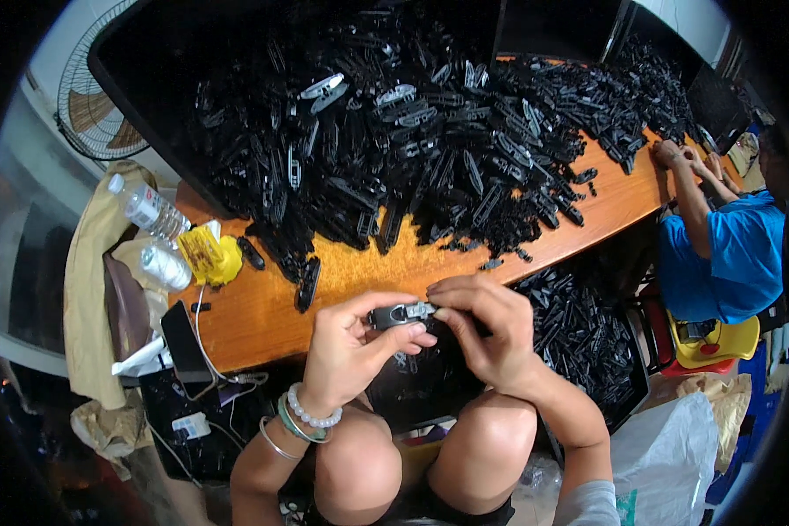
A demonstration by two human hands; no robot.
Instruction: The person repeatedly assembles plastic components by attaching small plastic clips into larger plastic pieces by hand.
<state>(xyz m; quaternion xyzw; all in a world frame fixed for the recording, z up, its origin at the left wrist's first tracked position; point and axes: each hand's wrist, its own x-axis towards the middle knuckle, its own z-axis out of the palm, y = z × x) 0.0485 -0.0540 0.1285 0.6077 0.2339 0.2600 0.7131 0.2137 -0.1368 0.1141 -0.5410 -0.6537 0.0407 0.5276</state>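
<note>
Above my knees, my left hand [352, 340] pinches a small elongated black plastic part [393, 316] between thumb and fingers. A grey piece shows at the right end of this part. My right hand [491, 326] closes its thumb and forefinger on that same end; the fingertips partly hide it. Just beyond both hands lies the orange-brown wooden table [359, 279]. On it is a large heap of similar black plastic parts [351, 149], several with silvery grey faces.
At the left stand a clear water bottle [149, 206], a white thread spool [165, 267] and a yellow item [212, 256]. A dark phone-like slab [188, 346] with a white cable leans near the table's edge. A bin of black parts [587, 333] sits lower right. A blue-shirted co-worker [719, 254] works beyond.
</note>
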